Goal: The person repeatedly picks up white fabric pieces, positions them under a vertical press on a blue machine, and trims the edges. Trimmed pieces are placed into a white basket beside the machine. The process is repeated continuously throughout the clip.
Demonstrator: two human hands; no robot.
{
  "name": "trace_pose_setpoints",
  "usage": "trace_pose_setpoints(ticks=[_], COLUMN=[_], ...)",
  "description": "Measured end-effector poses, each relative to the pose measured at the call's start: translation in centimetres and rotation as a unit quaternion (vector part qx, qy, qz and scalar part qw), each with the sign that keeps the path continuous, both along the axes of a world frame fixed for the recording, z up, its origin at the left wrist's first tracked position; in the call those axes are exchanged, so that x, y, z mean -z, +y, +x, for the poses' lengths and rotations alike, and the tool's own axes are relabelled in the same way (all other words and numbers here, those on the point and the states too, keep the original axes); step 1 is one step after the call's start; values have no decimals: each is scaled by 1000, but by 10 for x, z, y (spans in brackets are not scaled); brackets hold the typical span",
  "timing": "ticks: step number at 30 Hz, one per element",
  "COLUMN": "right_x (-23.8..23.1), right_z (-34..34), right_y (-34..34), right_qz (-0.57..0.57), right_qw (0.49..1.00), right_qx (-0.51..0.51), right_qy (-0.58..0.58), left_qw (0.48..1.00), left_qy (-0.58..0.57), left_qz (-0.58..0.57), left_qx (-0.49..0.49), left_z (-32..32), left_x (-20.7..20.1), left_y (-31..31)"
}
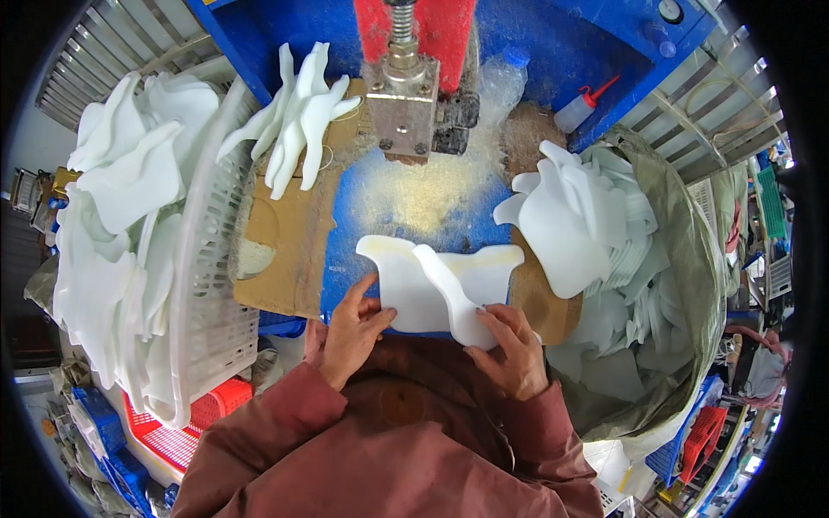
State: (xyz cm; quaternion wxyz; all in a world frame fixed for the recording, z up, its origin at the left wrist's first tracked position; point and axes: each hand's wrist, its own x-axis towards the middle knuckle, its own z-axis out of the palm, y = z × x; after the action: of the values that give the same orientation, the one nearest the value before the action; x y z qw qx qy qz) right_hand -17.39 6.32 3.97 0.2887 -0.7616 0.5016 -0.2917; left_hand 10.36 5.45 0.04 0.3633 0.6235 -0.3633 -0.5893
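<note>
Low over the front of the blue work surface, my left hand (350,337) pinches the lower left edge of a wide white shaped sheet (401,289) with flared upper corners. My right hand (514,350) grips a second white sheet (458,306), turned nearly edge-on, its fingers closed round the lower right end. This curved piece stands in front of the wide sheet and hides its middle. Whether the part to its right belongs to the same wide sheet, I cannot tell. Both pieces are smooth and look like foam or soft plastic.
Beyond my hands hangs a metal machine head (401,112) over the dusty blue surface (345,220). A white basket (211,216) of similar sheets stands left; more sheets (306,116) lie on cardboard. At right are stacked sheets (574,220), a lined bin (691,345) and a red-tipped bottle (579,110).
</note>
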Motion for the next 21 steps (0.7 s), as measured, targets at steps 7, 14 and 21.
trace_pose_setpoints(ticks=[7, 14, 21], right_x=[-21, -30, -29], right_z=[7, 31, 45], right_y=[-19, -50, -64], right_qz=[-100, -99, -96], right_qw=[984, 972, 972], right_qx=[-109, -163, -176], right_qy=[98, 136, 125], left_qw=[979, 921, 954], left_qy=[-197, -324, -231], left_qz=[-27, -206, -179], left_qx=[52, 69, 65], left_z=[33, 58, 56], left_x=[-14, -21, -18], left_y=[-4, -25, -47])
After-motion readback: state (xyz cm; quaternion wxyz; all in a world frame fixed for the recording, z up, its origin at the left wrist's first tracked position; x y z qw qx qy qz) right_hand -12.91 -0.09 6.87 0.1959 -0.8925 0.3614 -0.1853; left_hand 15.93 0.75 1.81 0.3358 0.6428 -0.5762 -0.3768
